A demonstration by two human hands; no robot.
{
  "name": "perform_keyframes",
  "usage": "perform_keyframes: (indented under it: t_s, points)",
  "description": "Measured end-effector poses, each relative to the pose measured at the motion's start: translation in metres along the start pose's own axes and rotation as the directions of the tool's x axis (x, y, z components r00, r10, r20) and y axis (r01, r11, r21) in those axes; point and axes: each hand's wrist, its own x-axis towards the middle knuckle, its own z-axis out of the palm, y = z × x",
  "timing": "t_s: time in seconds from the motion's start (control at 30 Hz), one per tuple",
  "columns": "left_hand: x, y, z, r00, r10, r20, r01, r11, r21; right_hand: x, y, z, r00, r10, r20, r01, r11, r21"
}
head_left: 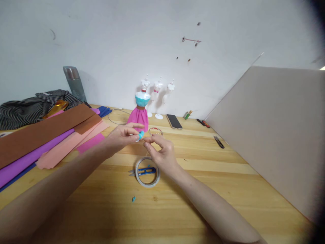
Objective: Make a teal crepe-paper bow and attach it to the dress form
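My left hand pinches a small blue paper piece above the wooden table. My right hand meets it, fingertips pinched on the same piece or a thin strip beside it. Just below the hands a roll of clear tape lies flat, with blue-handled snips resting inside its ring. A tiny blue scrap lies nearer to me. Behind the hands stands a small mannequin in a pink skirt and blue top.
Long crepe paper sheets, brown, purple and pink, lie at the left. Two bare white mannequins, a phone, a second tape ring, black snips, a metal flask and striped cloth sit further back. A grey board leans on the right.
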Motion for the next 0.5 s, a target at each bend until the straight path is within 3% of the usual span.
perform_keyframes:
  t_s: [0.3,0.4,0.5]
  points:
    - [-0.001,0.003,0.000,0.975,0.196,-0.103,-0.157,0.940,0.303,-0.003,0.001,0.005,0.964,0.235,0.121,-0.262,0.910,0.322]
    - [-0.003,0.007,0.002,0.962,0.246,-0.115,-0.193,0.917,0.350,-0.004,0.003,0.009,0.921,0.326,0.211,-0.388,0.751,0.534]
    - [-0.006,0.010,0.004,0.948,0.282,-0.145,-0.213,0.904,0.370,-0.002,0.001,0.010,0.893,0.359,0.272,-0.439,0.561,0.702]
